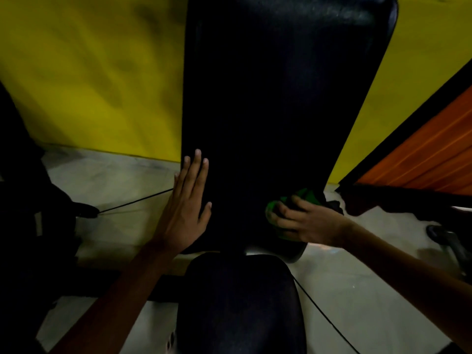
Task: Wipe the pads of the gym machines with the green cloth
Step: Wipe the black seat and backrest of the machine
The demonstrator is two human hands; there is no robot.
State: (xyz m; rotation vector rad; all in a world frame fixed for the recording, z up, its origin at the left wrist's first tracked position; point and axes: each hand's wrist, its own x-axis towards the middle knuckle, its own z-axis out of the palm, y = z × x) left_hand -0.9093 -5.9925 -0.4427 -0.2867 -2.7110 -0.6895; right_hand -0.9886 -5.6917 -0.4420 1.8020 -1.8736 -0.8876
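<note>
Our right hand (306, 222) has its fingers curled over the green cloth (288, 213), gripping it and pressing it against the near right part of the long black back pad (268, 111). The cloth sits right under those fingers, bunched into a wad, bright green, with folds poking out to the left of the fingertips and on the far side of the knuckles; how much of it lies beneath the palm we cannot tell. Across the pad, our left hand (187, 203) lies flat on the near left edge, fingers straight and close together, thumb spread toward the middle, holding nothing. The back pad itself is dark and smooth with a faint sheen at its far end, broad there and narrowing toward us. Just near of it comes the black seat pad (242, 307), apart from the back pad by a thin gap. Beyond, a yellow wall (89, 72) fills the far left, an orange panel (434, 149) the right, and pale floor (122, 180) spreads below.
</note>
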